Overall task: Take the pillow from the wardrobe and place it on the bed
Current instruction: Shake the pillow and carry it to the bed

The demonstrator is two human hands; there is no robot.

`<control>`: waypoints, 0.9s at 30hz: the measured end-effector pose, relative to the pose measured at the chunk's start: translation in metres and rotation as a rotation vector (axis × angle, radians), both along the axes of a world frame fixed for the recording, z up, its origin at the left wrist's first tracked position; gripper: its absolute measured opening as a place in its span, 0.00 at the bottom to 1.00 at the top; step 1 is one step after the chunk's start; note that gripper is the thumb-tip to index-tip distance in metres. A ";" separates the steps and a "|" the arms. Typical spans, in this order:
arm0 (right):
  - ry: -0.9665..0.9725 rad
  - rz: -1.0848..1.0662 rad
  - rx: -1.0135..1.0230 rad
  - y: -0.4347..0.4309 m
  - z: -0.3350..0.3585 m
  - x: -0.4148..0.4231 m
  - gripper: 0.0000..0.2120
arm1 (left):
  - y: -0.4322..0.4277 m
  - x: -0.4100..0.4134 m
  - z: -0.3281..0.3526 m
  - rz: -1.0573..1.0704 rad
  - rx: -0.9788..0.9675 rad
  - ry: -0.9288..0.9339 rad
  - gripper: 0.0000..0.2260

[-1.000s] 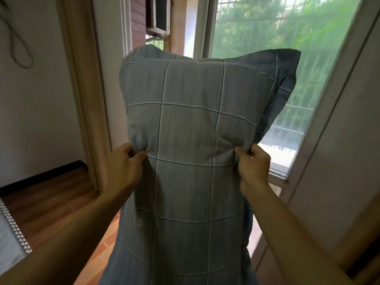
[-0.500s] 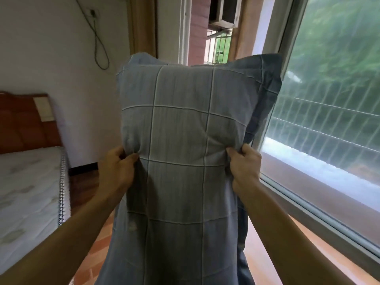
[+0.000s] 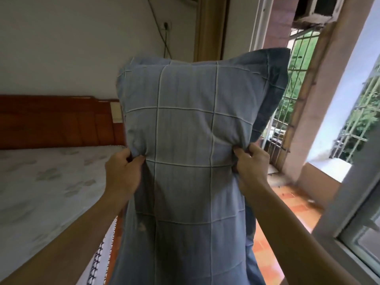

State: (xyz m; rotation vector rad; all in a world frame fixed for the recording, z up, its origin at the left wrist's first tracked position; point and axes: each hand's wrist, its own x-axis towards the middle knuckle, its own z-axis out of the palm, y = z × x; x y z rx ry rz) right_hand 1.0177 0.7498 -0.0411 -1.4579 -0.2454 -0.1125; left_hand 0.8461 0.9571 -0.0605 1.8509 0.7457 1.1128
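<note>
A blue-grey pillow with a white grid pattern hangs upright in front of me, filling the middle of the view. My left hand pinches its left edge at mid-height and my right hand pinches its right edge. The bed, a bare mattress with a pale flower print, lies to the left, below and beside the pillow. Its reddish wooden headboard stands against the white wall. The pillow hides the bed's right corner.
A window with metal bars and an open frame runs along the right. An orange tiled floor strip lies between bed and window. A cable and socket hang on the wall above the headboard.
The view has swung left from the window toward the bed, which now fills the left side. Both hands keep the same grip on the pillow.
</note>
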 end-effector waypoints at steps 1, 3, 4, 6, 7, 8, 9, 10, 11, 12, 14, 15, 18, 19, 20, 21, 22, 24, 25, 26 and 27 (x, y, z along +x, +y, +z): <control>-0.001 0.010 0.017 0.015 0.000 0.011 0.11 | 0.014 0.010 0.000 0.009 0.002 -0.004 0.09; -0.009 0.011 0.032 0.047 -0.001 0.034 0.10 | 0.046 0.031 -0.001 0.024 0.011 -0.018 0.09; -0.012 0.008 0.019 0.061 0.000 0.043 0.10 | 0.060 0.040 -0.001 0.023 0.015 -0.023 0.09; -0.012 0.005 0.004 0.093 0.004 0.066 0.09 | 0.094 0.060 0.003 0.001 0.015 -0.035 0.10; -0.013 0.001 -0.006 0.112 0.005 0.079 0.09 | 0.114 0.071 0.004 -0.004 0.014 -0.038 0.10; -0.013 -0.003 -0.015 0.124 0.005 0.088 0.09 | 0.127 0.078 0.005 -0.008 0.019 -0.039 0.10; -0.015 0.008 -0.015 0.138 0.006 0.098 0.10 | 0.141 0.087 0.006 -0.010 0.021 -0.046 0.11; -0.016 0.022 -0.017 0.154 0.006 0.109 0.11 | 0.155 0.095 0.007 -0.005 0.027 -0.055 0.12; -0.019 0.030 -0.016 0.171 0.005 0.120 0.13 | 0.170 0.104 0.007 0.006 0.036 -0.058 0.12; -0.021 0.031 -0.013 0.182 0.005 0.128 0.15 | 0.179 0.110 0.007 0.013 0.050 -0.057 0.12; -0.012 0.041 -0.005 0.209 0.002 0.146 0.14 | 0.201 0.125 0.005 0.043 0.058 -0.055 0.12; -0.003 0.050 -0.002 0.223 0.001 0.156 0.11 | 0.213 0.132 0.004 0.056 0.059 -0.051 0.12; 0.013 0.089 0.013 0.267 -0.005 0.189 0.09 | 0.248 0.157 -0.001 0.083 0.064 -0.041 0.13; 0.017 0.106 0.018 0.283 -0.008 0.200 0.11 | 0.260 0.166 -0.004 0.094 0.063 -0.042 0.13; 0.022 0.121 0.021 0.299 -0.011 0.212 0.13 | 0.272 0.174 -0.008 0.108 0.064 -0.040 0.13; 0.025 0.141 0.020 0.314 -0.013 0.223 0.15 | 0.284 0.182 -0.011 0.132 0.063 -0.038 0.13; 0.027 0.162 0.021 0.329 -0.015 0.236 0.15 | 0.296 0.191 -0.014 0.157 0.058 -0.040 0.13; 0.024 0.200 0.022 0.361 -0.021 0.266 0.17 | 0.322 0.214 -0.019 0.183 0.043 -0.034 0.14; 0.020 0.219 0.016 0.374 -0.024 0.279 0.19 | 0.333 0.225 -0.019 0.195 0.032 -0.025 0.13; 0.025 0.247 0.015 0.389 -0.025 0.293 0.20 | 0.344 0.236 -0.018 0.215 0.029 -0.024 0.13; 0.038 0.277 0.022 0.404 -0.025 0.307 0.21 | 0.355 0.249 -0.016 0.237 0.032 -0.027 0.14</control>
